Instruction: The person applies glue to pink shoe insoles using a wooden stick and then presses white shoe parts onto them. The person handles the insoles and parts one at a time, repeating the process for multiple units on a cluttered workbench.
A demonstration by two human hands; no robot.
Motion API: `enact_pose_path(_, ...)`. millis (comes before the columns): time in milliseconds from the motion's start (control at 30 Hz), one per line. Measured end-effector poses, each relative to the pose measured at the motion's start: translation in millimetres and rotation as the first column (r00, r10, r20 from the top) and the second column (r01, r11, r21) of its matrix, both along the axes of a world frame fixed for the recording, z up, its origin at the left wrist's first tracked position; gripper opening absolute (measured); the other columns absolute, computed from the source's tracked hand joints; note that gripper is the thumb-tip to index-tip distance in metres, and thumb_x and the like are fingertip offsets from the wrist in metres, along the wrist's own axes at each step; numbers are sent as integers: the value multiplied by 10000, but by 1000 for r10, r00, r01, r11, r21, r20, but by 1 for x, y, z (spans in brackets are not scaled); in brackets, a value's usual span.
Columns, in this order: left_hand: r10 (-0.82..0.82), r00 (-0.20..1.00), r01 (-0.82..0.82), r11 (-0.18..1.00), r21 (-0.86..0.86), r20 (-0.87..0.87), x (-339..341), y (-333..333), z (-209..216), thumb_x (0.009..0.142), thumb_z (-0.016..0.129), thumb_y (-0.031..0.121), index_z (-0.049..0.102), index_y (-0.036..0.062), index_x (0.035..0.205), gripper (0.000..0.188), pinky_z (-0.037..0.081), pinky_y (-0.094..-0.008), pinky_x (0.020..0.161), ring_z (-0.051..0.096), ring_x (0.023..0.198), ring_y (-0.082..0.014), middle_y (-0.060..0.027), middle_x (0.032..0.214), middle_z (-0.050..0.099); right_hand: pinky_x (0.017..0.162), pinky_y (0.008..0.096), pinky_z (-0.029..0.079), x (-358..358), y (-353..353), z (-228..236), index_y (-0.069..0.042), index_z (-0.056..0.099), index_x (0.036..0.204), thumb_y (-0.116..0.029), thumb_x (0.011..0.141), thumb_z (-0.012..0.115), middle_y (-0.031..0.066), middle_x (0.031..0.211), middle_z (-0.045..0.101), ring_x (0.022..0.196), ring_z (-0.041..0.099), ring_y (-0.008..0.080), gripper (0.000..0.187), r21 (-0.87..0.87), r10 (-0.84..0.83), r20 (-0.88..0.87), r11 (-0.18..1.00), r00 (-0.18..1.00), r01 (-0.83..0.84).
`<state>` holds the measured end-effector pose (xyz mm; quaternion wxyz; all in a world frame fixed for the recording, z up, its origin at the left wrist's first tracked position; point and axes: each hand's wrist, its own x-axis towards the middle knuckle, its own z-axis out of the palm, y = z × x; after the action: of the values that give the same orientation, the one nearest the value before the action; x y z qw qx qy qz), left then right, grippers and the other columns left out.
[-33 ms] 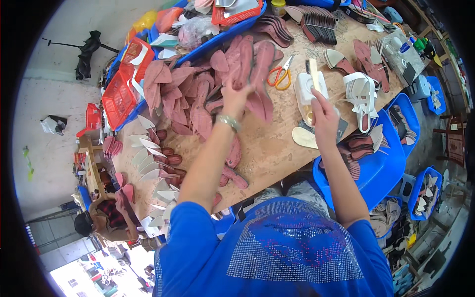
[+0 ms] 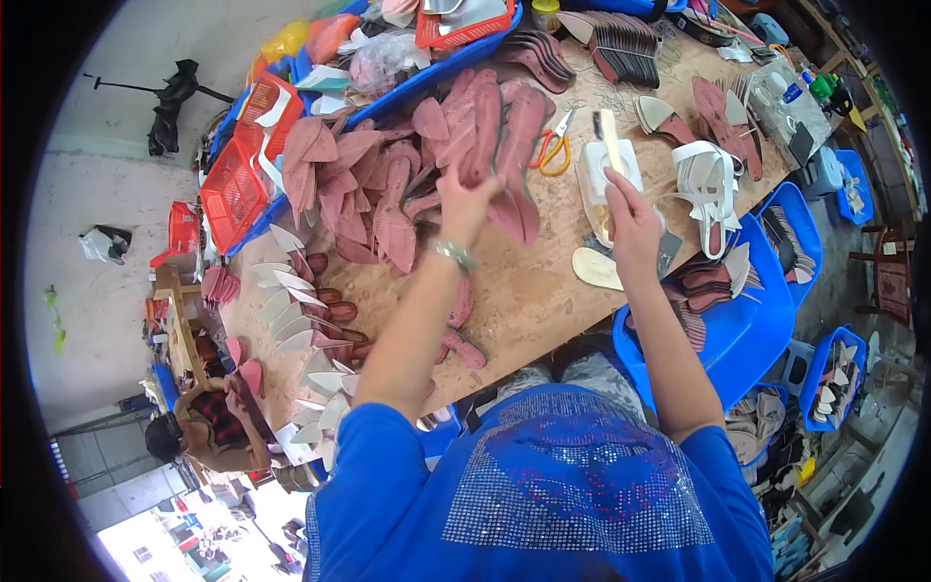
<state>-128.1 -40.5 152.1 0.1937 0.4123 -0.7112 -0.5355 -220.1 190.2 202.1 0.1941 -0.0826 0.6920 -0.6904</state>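
Note:
My left hand [image 2: 467,202] is closed on the lower part of a reddish, sole-shaped insole [image 2: 487,126] at the edge of a heap. Beneath and to its right lies another long reddish insole [image 2: 519,155]. How the fingers grip is partly hidden. My right hand [image 2: 632,228] is wrapped round the pale handle of a brush [image 2: 608,141], dark bristles pointing away from me. Below the brush stands a white plastic container [image 2: 593,189] with yellowish stuff inside. Close to that hand a cream oval piece [image 2: 595,270] rests on the table.
Orange-handled scissors [image 2: 553,155] lie beyond the insoles. White straps [image 2: 708,184] sit at the right. A blue tub [image 2: 722,325] with pieces stands by the table's near right edge. Pale and reddish parts [image 2: 301,310] line the left side. Another person [image 2: 213,427] works at far left.
My left hand has shifted slightly right and nearer, and the insoles by it have moved right. The brush in my right hand has swung a little left.

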Motion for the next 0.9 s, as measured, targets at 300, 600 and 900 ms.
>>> enact_pose_path(300,-86,964,-18,923,-385,-252,94,99,44,681,794,81,309,58,1432,894,467,-317,876,428,1154,-242,-134,1274,359,759,226,450,30,-12,75,4,687,1018,-90,803,728,17,916,652,844,571,82,238,-20,286,-84,957,955,-289)
enact_pose_path(600,301,783,459,313,832,-545,164,102,54,861,317,757,401,156,1393,807,437,-473,973,473,1224,-234,-42,1314,504,522,316,437,92,25,40,-128,728,929,-16,701,735,63,723,584,619,571,226,254,230,435,-845,822,312,-521)
enact_pose_path(900,335,855,383,107,917,-396,192,114,56,948,448,354,454,90,1335,469,467,-504,945,577,1109,-268,-122,1230,577,421,311,395,106,61,20,-113,722,924,-58,711,727,43,629,488,527,522,184,220,346,530,-834,721,155,-601)
